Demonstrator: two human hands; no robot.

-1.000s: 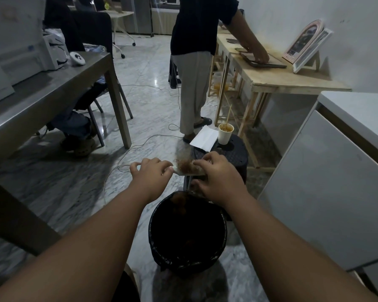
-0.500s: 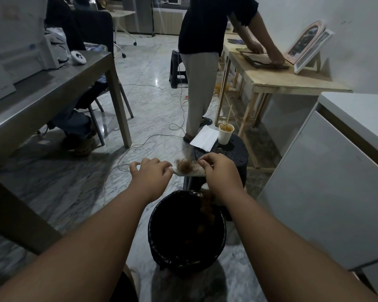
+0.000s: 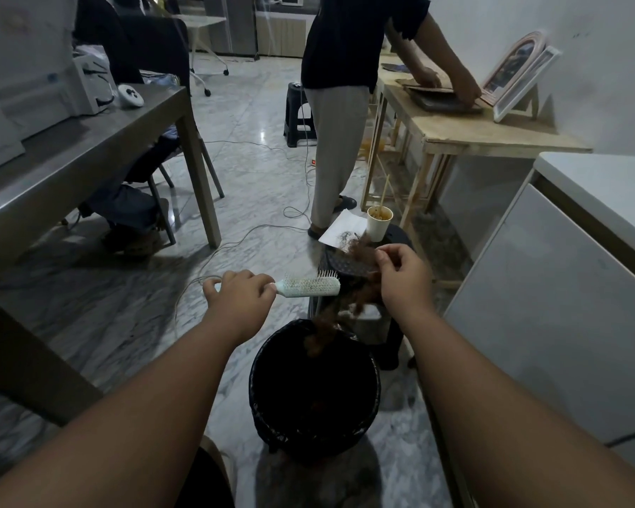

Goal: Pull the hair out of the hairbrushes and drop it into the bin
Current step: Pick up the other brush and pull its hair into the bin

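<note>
My left hand (image 3: 237,295) grips the handle of a pale mint hairbrush (image 3: 310,287), held level with its bristles up, above and behind the bin. To its right my right hand (image 3: 404,273) pinches a clump of brown hair (image 3: 360,284) that hangs in strands down towards the bin. The black round bin (image 3: 314,390), lined with a black bag, stands on the floor below both hands. The brush head looks nearly free of hair.
A black stool (image 3: 389,324) behind the bin carries a paper cup (image 3: 379,223) and a white sheet (image 3: 343,229). A person (image 3: 340,115) stands at a wooden table (image 3: 466,130). A grey table (image 3: 88,141) is at left, a white cabinet (image 3: 565,298) at right. Cables cross the floor.
My right hand has pulled the hair off the brush and moved right and up with it. The brush is now uncovered, and the hair trails down towards the bin.
</note>
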